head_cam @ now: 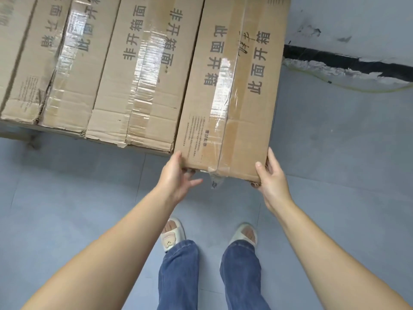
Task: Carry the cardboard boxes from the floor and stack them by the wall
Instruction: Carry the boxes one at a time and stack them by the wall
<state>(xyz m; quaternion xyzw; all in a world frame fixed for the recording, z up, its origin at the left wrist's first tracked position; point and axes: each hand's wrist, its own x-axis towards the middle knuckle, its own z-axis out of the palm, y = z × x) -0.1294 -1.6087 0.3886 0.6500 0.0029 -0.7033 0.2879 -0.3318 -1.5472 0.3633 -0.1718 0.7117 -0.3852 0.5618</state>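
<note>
Head view, read from left to right. Two further cardboard boxes lay side by side in full view, the left box (51,70) and the middle box (138,86), with the edge of another just visible at the far left; each was brown, creased and sealed lengthwise with glossy clear tape over printed black characters. The left hand (176,177) was half open, thumb on top of the near left corner of the held box (232,104), fingers spread beneath its edge. This box, the rightmost of the row, lay close beside the middle box, its near end projecting toward the person, loose tape hanging from its seam. The right hand (271,180) clasped the near right corner, thumb on top, fingers curled underneath. Beyond it ran the pale wall (357,23).
</note>
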